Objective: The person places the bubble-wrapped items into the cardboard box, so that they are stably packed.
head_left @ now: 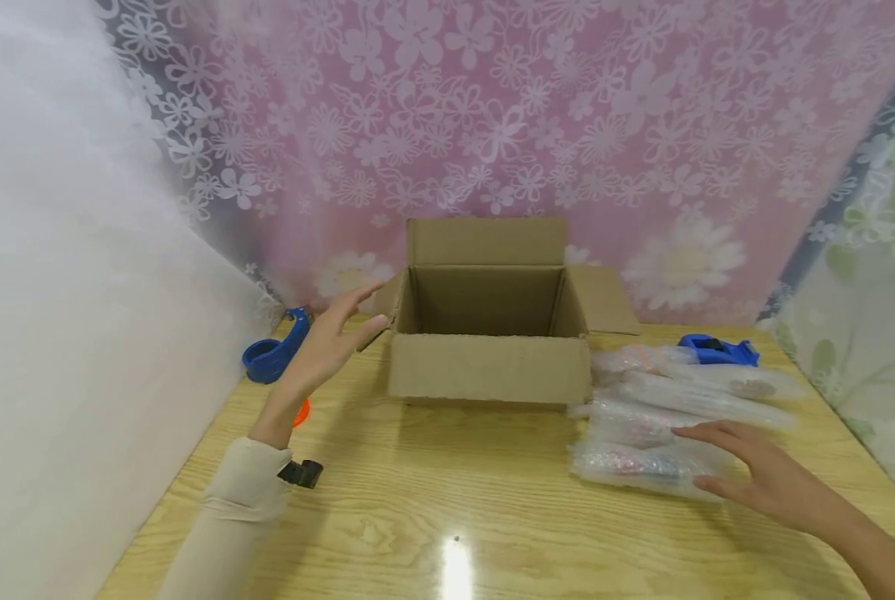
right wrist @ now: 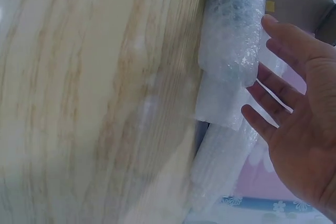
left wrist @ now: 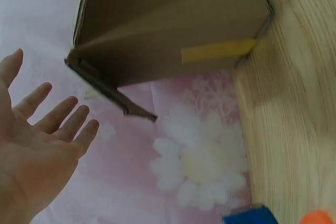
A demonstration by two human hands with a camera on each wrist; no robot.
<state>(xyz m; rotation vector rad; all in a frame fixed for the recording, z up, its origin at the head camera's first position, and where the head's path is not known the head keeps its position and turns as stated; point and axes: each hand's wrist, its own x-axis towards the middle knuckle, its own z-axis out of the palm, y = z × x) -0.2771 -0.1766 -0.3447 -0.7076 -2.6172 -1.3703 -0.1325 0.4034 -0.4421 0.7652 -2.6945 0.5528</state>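
Beige sleeve (head_left: 230, 504) on the left arm, nearest the head camera, crosses the near left of the desk (head_left: 417, 517). Cardboard box (head_left: 490, 367): plain brown, upright towards the desk's far side, top flaps spread outward, interior in shadow; edges rough, yellow strip (left wrist: 218, 51) on one side. Bubble-wrapped packages (head_left: 627, 462): elongated, glossy clear film, pinkish and bluish contents faintly visible, piled overlapping on the desk, right of the box. Left hand (head_left: 331, 337): fingers extended and parted, grasping nothing, beside the box's left flap; the left wrist view shows a gap. Right hand (head_left: 762, 475): fingers widely parted, grasping nothing, at the near packages; whether its fingertips touch the film cannot be told.
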